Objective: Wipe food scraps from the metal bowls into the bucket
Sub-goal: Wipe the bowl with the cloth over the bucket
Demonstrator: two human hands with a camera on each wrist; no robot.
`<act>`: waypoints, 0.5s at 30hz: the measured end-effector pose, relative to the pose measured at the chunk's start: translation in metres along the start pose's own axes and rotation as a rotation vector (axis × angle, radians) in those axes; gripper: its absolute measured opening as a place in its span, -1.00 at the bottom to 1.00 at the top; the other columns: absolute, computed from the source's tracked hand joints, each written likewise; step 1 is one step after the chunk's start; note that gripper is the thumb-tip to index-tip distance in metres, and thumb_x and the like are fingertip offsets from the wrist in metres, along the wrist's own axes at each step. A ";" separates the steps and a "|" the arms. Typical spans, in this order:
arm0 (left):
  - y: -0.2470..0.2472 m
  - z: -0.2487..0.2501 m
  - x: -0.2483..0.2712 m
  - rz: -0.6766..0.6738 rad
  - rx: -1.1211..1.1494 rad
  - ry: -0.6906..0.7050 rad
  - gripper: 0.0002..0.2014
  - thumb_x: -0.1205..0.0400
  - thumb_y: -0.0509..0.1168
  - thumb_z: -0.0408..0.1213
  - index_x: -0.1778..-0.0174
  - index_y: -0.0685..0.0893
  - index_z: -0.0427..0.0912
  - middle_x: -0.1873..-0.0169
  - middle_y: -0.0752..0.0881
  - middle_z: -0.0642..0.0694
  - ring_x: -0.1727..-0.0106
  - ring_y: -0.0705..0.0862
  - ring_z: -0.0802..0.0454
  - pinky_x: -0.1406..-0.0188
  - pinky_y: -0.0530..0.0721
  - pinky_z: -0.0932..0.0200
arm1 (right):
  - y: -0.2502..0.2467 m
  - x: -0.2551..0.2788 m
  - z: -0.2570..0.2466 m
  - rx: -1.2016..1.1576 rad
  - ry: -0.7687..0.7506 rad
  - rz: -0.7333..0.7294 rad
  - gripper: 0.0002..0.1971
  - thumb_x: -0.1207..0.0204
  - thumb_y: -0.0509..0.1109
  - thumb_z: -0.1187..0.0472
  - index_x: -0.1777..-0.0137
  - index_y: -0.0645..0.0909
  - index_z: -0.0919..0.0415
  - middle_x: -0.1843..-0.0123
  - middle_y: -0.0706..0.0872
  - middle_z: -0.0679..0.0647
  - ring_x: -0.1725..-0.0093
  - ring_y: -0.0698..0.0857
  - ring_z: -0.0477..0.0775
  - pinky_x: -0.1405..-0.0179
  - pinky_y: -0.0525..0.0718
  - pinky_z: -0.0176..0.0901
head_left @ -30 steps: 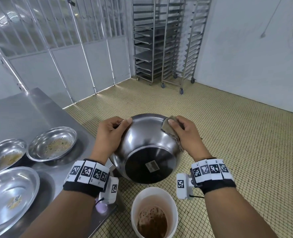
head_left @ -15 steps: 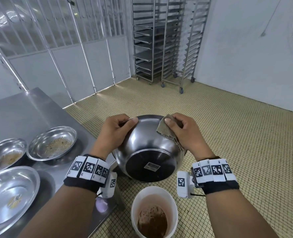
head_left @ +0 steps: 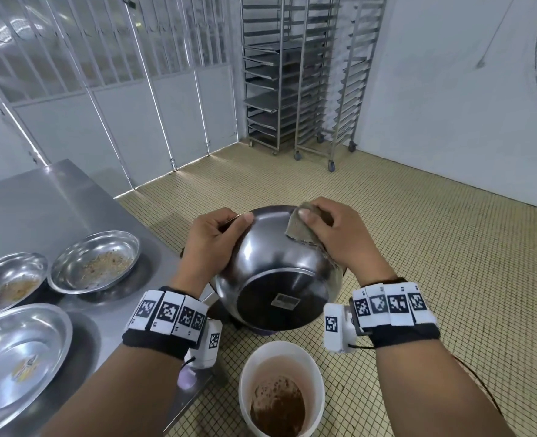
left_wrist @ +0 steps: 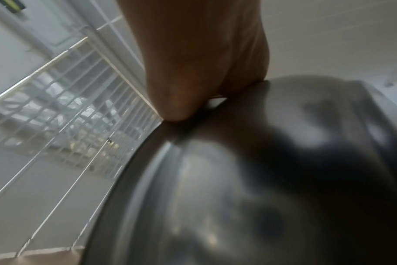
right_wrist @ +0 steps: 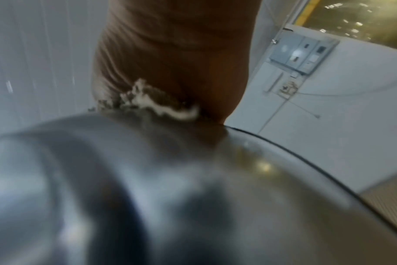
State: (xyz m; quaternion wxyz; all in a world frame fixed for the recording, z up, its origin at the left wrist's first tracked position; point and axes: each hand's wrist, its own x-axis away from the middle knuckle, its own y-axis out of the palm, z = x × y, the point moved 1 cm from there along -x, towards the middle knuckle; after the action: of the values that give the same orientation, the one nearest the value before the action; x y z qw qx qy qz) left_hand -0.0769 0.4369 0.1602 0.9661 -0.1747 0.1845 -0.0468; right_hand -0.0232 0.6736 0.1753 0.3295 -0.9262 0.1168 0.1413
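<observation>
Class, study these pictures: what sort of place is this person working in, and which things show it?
Probably a commercial kitchen's wash-up area: wheeled tray racks, a steel worktable bearing used metal dishes, and a tiled floor.

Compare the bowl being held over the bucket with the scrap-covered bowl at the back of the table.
The held bowl is tipped with its dark base toward the camera; the table bowl sits upright on the steel table.
The held bowl is gripped by the left hand while the right hand presses a cloth against its rim; nothing touches the table bowl.
The held bowl's inside is hidden; the table bowl shows brown scraps.
Both are shiny metal.
</observation>
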 end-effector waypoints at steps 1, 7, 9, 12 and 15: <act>-0.001 0.001 0.000 0.014 0.021 0.001 -0.66 -0.65 0.49 -0.05 0.30 0.76 -0.24 0.43 0.73 -0.19 0.45 0.58 0.12 0.46 0.52 0.25 | 0.001 0.000 0.001 -0.017 -0.006 0.025 -0.83 -0.71 0.37 -0.07 0.03 0.73 -0.07 0.19 0.74 -0.15 0.18 0.67 -0.11 0.18 0.54 -0.18; -0.014 -0.010 -0.004 0.152 0.203 -0.117 -0.72 -0.66 0.51 -0.07 0.32 0.80 -0.13 0.43 0.79 -0.11 0.38 0.70 0.02 0.34 0.67 0.07 | 0.010 0.022 0.031 -0.483 0.234 0.140 -0.74 -0.73 0.33 -0.07 -0.03 0.81 0.00 0.09 0.83 -0.01 0.10 0.74 0.00 -0.06 0.69 0.06; -0.012 -0.012 -0.001 0.142 0.178 -0.114 -0.67 -0.66 0.50 -0.04 0.30 0.77 -0.22 0.43 0.76 -0.21 0.39 0.66 0.00 0.35 0.63 0.05 | 0.009 0.022 0.028 -0.462 0.240 0.148 -0.75 -0.73 0.32 -0.08 -0.01 0.79 -0.02 0.14 0.82 -0.10 0.13 0.73 -0.08 -0.04 0.68 0.01; -0.008 -0.007 -0.001 0.097 0.102 -0.053 -0.63 -0.67 0.48 -0.05 0.29 0.74 -0.29 0.47 0.70 -0.20 0.45 0.58 0.13 0.45 0.54 0.22 | -0.003 0.010 0.014 -0.257 0.105 0.115 -0.81 -0.74 0.34 -0.05 0.01 0.75 -0.06 0.21 0.77 -0.16 0.22 0.68 -0.16 0.14 0.56 -0.21; -0.002 0.000 -0.001 0.054 0.022 0.010 -0.66 -0.65 0.49 -0.05 0.29 0.77 -0.24 0.44 0.73 -0.10 0.45 0.62 0.13 0.45 0.56 0.24 | -0.005 0.003 0.003 -0.083 0.006 0.052 -0.82 -0.72 0.37 -0.05 0.00 0.76 -0.05 0.19 0.76 -0.13 0.18 0.68 -0.12 0.19 0.53 -0.29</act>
State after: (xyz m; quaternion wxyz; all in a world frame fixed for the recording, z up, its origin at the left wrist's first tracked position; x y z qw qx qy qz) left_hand -0.0776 0.4349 0.1611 0.9679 -0.1589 0.1935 -0.0236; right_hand -0.0199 0.6786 0.1751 0.2864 -0.9362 0.1360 0.1516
